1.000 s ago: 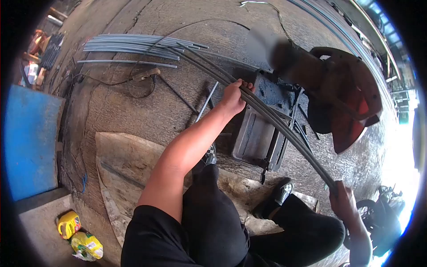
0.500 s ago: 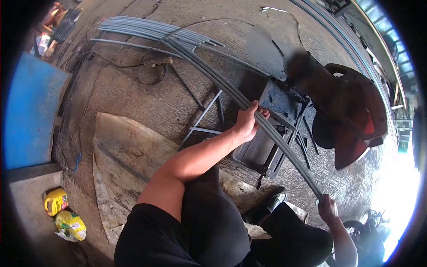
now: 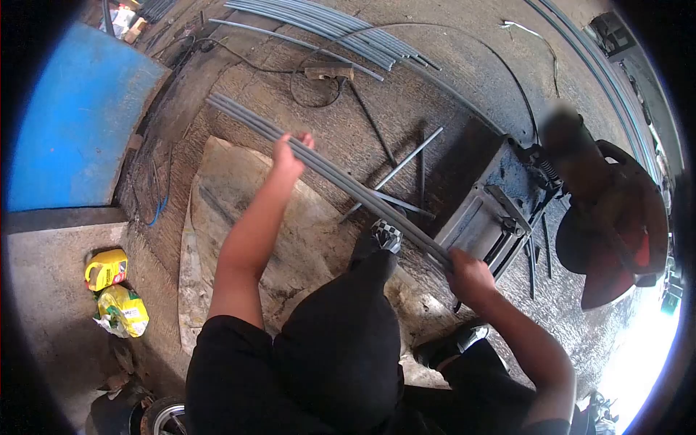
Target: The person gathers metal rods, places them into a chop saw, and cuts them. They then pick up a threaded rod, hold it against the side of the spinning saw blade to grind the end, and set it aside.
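Observation:
A small bundle of long, thin grey metal pipes [image 3: 366, 196] slants across the view in front of me. My left hand [image 3: 292, 154] is closed around it toward the far left end, with some fingertips showing past the pipes. At the near right end, my right hand [image 3: 471, 277] grips the bundle, its fingers wrapped round and hiding the tips. That hand is close to the metal base [image 3: 475, 217] of a cut-off saw [image 3: 605, 290], whose red and dark head stands to the right.
More grey pipes [image 3: 326, 27] lie on the floor at the back. Short cut pieces [image 3: 413, 158] are scattered left of the saw. A stained sheet [image 3: 239, 196] lies under my legs. On the left are a blue panel [image 3: 80, 123] and a yellow container [image 3: 107, 268]. A cable [image 3: 500, 54] crosses the floor.
The pipe bundle has shifted left, away from the saw, with both hands on it. My right hand has come from the lower right to beside the saw base. The view has turned too.

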`<state>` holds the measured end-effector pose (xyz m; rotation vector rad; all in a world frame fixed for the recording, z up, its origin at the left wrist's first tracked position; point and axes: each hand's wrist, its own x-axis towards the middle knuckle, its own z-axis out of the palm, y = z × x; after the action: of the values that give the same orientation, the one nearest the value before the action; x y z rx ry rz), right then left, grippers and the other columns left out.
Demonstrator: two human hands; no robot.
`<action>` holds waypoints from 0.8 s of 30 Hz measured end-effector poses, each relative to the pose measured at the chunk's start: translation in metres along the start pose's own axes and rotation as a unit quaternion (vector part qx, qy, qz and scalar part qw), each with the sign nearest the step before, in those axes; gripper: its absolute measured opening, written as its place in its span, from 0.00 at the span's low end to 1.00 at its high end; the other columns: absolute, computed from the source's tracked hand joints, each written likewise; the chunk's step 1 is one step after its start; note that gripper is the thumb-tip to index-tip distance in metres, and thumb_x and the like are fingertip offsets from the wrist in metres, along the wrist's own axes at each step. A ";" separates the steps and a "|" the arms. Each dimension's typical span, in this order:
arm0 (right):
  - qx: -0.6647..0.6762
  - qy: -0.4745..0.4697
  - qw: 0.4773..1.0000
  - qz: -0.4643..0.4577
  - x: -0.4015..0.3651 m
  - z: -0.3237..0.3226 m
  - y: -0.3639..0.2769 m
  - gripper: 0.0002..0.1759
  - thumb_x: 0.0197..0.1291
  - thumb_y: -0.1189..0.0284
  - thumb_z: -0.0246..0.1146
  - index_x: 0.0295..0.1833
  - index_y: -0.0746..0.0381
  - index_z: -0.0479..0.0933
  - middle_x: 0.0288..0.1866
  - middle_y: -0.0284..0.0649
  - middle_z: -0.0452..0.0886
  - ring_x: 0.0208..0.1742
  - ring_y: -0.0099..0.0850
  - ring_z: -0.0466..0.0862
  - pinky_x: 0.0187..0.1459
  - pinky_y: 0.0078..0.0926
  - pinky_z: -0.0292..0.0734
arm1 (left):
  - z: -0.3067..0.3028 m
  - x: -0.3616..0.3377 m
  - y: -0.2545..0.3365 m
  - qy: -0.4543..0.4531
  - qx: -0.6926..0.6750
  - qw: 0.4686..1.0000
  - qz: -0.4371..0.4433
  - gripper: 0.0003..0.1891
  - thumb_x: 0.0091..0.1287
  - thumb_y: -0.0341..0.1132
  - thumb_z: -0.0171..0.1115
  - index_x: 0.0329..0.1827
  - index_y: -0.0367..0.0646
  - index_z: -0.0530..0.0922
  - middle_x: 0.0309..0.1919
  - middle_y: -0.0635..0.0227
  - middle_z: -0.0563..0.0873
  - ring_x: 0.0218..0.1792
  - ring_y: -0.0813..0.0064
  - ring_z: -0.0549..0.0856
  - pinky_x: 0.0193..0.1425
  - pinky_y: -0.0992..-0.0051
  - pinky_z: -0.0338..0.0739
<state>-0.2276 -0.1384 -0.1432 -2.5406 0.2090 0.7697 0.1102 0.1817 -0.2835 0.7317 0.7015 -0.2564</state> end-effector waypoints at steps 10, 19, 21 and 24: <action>0.085 -0.036 0.994 -0.060 0.191 0.098 -0.131 0.11 0.63 0.72 0.50 0.49 0.64 0.69 0.44 0.56 0.82 0.46 0.55 0.83 0.46 0.53 0.79 | -0.051 -0.017 -0.017 0.135 0.437 0.850 0.261 0.50 0.65 0.43 0.64 0.76 0.31 0.38 0.77 0.47 0.46 0.77 0.50 0.47 0.78 0.62 0.44; -0.023 0.169 0.970 -0.175 0.280 0.054 -0.146 0.09 0.56 0.70 0.58 0.34 0.63 0.82 0.43 0.52 0.83 0.46 0.49 0.85 0.47 0.44 0.81 | -0.055 -0.010 -0.044 -0.037 0.765 0.515 0.386 0.36 0.67 0.47 0.58 0.75 0.41 0.58 0.76 0.45 0.48 0.76 0.43 0.41 0.76 0.49 0.43; 0.042 0.179 0.980 -0.071 0.328 0.018 -0.101 0.10 0.56 0.70 0.58 0.35 0.62 0.83 0.39 0.51 0.84 0.42 0.48 0.86 0.42 0.46 0.82 | -0.045 -0.016 -0.041 -0.034 0.781 0.507 0.362 0.34 0.69 0.45 0.57 0.74 0.41 0.58 0.76 0.47 0.50 0.77 0.44 0.43 0.76 0.49 0.45; 0.060 0.330 0.942 0.005 0.367 -0.055 -0.020 0.12 0.58 0.69 0.56 0.35 0.62 0.83 0.33 0.50 0.85 0.35 0.49 0.86 0.39 0.46 0.83 | -0.030 -0.012 -0.040 -0.060 0.777 0.511 0.363 0.31 0.69 0.44 0.57 0.73 0.45 0.60 0.75 0.51 0.54 0.76 0.44 0.46 0.74 0.46 0.48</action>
<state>0.1093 -0.1506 -0.2993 -2.5864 0.4653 -0.1214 0.0689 0.1725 -0.3125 2.6497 -0.2835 -0.0804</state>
